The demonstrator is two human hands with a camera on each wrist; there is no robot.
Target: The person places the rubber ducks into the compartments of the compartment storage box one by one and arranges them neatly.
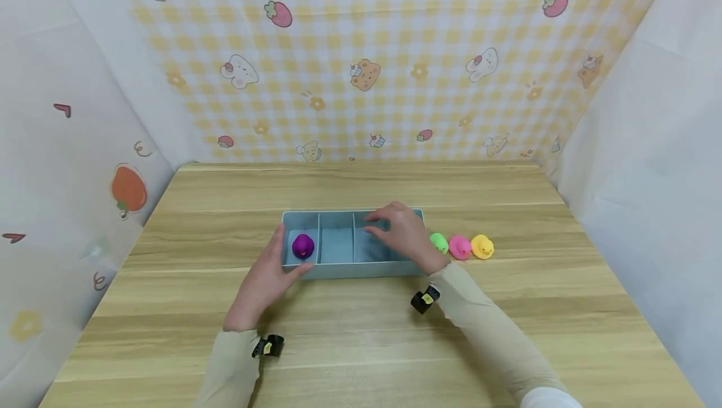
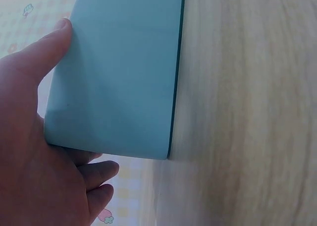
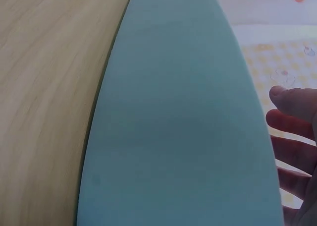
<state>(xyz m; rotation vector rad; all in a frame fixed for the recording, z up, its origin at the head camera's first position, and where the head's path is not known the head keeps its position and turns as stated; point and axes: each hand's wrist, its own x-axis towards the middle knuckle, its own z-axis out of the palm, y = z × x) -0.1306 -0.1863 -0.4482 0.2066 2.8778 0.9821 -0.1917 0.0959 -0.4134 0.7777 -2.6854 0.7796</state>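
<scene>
A blue-grey divided box (image 1: 352,271) lies lengthwise across the table. In its leftmost compartment sits a purple rubber duck (image 1: 303,245). My left hand (image 1: 267,282) holds the box's left end, with the thumb on the front rim and the other fingers along the end wall. In the left wrist view that hand (image 2: 44,132) wraps the box corner. Over the right part of the box, my right hand (image 1: 403,232) has its thumb and fingers apart, with nothing visible between them. The right wrist view shows its fingers (image 3: 294,144) beyond the front wall.
Just right of the box, green (image 1: 439,243), pink (image 1: 460,247) and yellow (image 1: 482,246) rubber ducks stand in a row; the green one is partly hidden. The wooden table (image 1: 350,339) meets a patterned cloth (image 1: 338,107) at the back, with white sheets on both sides.
</scene>
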